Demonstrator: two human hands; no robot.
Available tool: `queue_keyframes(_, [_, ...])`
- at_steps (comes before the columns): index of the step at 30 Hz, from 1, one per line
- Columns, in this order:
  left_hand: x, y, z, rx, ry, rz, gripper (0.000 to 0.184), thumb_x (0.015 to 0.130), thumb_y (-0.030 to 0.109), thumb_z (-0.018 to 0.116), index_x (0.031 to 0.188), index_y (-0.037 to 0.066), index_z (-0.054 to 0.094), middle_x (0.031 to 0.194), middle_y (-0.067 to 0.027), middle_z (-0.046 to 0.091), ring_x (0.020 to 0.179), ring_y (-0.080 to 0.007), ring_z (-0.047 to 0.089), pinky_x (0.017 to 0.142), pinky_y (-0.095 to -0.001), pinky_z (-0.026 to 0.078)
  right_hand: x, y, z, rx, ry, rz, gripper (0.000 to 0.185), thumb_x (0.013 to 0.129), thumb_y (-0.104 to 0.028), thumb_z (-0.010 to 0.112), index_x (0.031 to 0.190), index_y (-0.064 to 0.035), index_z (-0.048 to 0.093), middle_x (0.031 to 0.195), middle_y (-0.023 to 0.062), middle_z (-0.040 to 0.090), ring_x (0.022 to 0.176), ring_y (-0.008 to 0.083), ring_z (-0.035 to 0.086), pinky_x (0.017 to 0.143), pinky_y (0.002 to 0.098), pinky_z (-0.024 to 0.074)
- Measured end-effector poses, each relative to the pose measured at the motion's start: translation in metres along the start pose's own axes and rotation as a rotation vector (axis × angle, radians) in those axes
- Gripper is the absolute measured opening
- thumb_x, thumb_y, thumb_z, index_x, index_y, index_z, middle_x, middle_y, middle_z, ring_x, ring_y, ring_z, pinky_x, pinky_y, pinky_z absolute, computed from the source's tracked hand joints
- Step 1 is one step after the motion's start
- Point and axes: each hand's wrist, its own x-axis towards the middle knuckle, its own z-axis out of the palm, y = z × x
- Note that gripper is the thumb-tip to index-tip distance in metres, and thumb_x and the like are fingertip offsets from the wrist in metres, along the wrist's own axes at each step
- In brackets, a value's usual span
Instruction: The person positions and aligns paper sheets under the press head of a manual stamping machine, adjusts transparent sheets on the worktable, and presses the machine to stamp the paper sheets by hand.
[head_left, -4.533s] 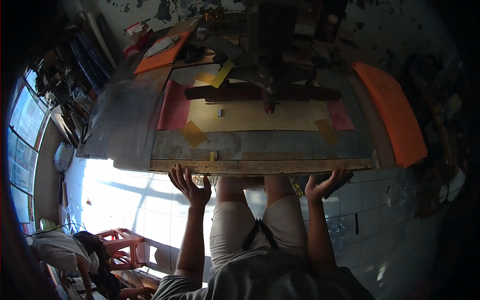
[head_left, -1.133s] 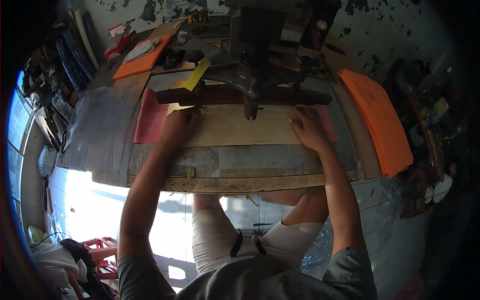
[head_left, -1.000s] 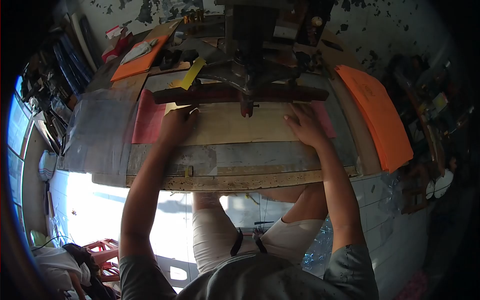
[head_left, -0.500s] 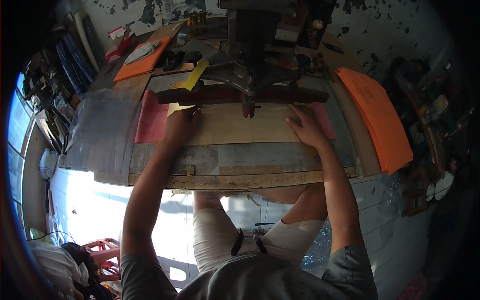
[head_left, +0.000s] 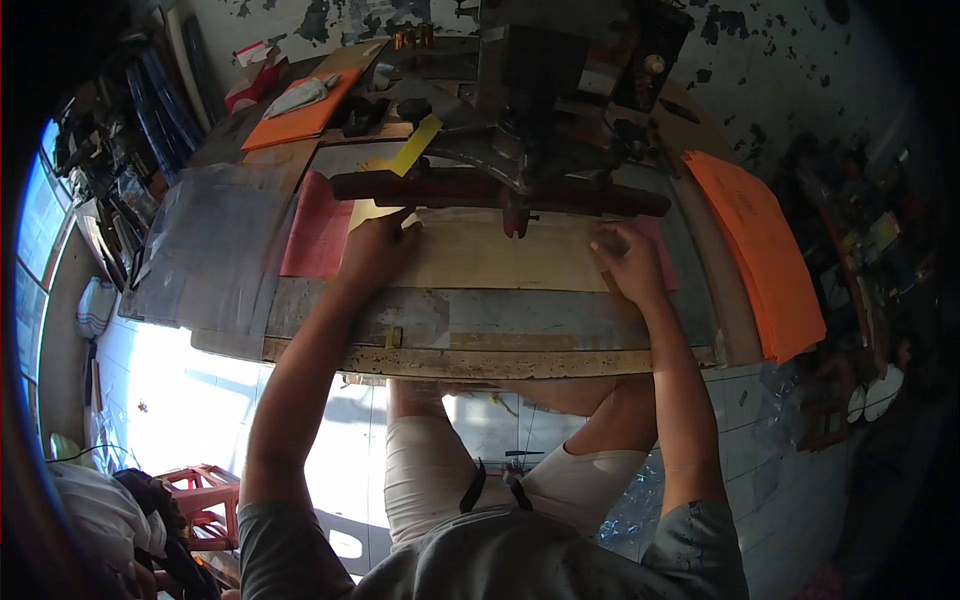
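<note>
A long pale yellow sheet (head_left: 500, 262) lies on the grey work board, over a pink sheet (head_left: 312, 235) that shows at both ends. Just in front of a dark red metal bar (head_left: 450, 190), my left hand (head_left: 378, 252) rests on the yellow sheet's left end, fingers stretched toward the bar and partly hidden. My right hand (head_left: 632, 262) is over the right end, fingers bent and apart from the thumb, with nothing visible in them. A bright yellow strip (head_left: 417, 145) stands up behind the bar, left of its middle.
A dark press head (head_left: 530, 80) rises behind the bar. Folded orange sheets (head_left: 755, 250) lie at the right, with clear plastic sheets (head_left: 210, 250) at the left. A cloth (head_left: 303, 95) sits on more orange sheets. The table's wooden front edge (head_left: 520, 362) crosses before my knees.
My right hand has curled its fingers and lifted somewhat from the yellow sheet, where it lay flatter. My left hand stays at the left end. The view has shifted slightly.
</note>
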Motion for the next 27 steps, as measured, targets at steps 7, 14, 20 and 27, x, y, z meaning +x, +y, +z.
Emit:
queue_keyframes(7, [-0.003, 0.003, -0.003, 0.006, 0.022, 0.063, 0.051, 0.102, 0.043, 0.065, 0.14, 0.009, 0.073, 0.081, -0.0189, 0.077, 0.079, -0.0387, 0.076, 0.077, -0.0498, 0.06, 0.001, -0.001, 0.012, -0.04, 0.096, -0.15, 0.025, 0.098, -0.009, 0.076, 0.123, -0.0074, 0.078, 0.121, 0.0107, 0.079, 0.117, 0.0322, 0.073, 0.099, 0.0415, 0.0569])
queue_keyframes(14, [-0.011, 0.015, -0.007, 0.096, 0.087, 0.058, 0.045, 0.101, 0.042, 0.07, 0.126, 0.006, 0.078, 0.082, -0.0199, 0.075, 0.076, -0.0367, 0.073, 0.073, -0.0486, 0.058, 0.001, 0.0, 0.006, -0.175, -0.005, -0.231, 0.026, 0.094, -0.002, 0.073, 0.118, -0.0067, 0.082, 0.115, 0.0114, 0.077, 0.108, 0.033, 0.073, 0.094, 0.0441, 0.0573])
queue_keyframes(20, [-0.021, 0.023, -0.016, 0.17, 0.264, 0.328, 0.033, 0.097, 0.031, 0.078, 0.12, 0.006, 0.078, 0.105, -0.0118, 0.074, 0.094, -0.0308, 0.075, 0.08, -0.0467, 0.059, -0.001, -0.003, 0.007, -0.164, 0.032, -0.318, 0.018, 0.093, -0.003, 0.073, 0.109, -0.0044, 0.08, 0.123, 0.011, 0.076, 0.115, 0.0338, 0.072, 0.099, 0.0442, 0.0578])
queue_keyframes(27, [-0.034, 0.05, -0.011, 0.259, 0.158, 0.629, 0.04, 0.1, 0.029, 0.071, 0.134, 0.007, 0.073, 0.143, -0.0139, 0.063, 0.137, -0.0329, 0.058, 0.119, -0.0474, 0.046, -0.002, -0.011, 0.011, -0.107, -0.022, -0.34, 0.015, 0.095, -0.006, 0.074, 0.108, -0.002, 0.079, 0.134, 0.0111, 0.075, 0.122, 0.0345, 0.07, 0.105, 0.0455, 0.0559])
